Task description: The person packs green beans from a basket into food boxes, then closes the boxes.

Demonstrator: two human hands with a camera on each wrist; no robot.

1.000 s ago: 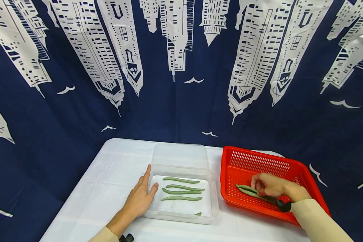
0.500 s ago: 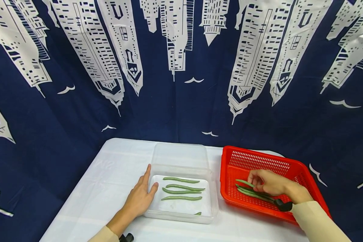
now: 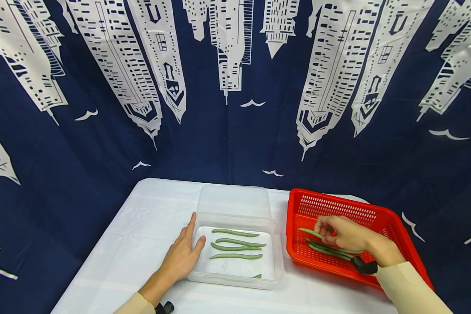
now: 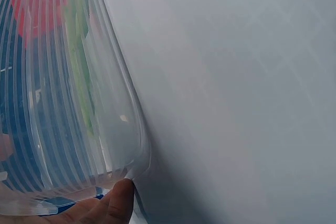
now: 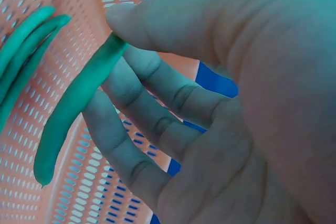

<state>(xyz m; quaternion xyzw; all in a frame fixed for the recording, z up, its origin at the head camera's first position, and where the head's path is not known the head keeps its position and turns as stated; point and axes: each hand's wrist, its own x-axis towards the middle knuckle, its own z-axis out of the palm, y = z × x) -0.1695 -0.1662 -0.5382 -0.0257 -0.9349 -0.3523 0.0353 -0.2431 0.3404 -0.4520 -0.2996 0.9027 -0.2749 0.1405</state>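
Over basket rim (image 3: 294, 226) — right hand (image 3: 343, 235) pinches bean (image 3: 310, 232), lifted clear.

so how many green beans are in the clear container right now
5 show in the clear container: four whole green beans lying side by side across its floor, plus the tip of a fifth at the near wall.

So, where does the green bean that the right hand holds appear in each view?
Head: green bean at right of centre, pinched by the right hand above the red basket.
Left wrist: not in it.
Right wrist: it runs diagonally at left, between thumb and fingers.
Shared landmark: the red basket.
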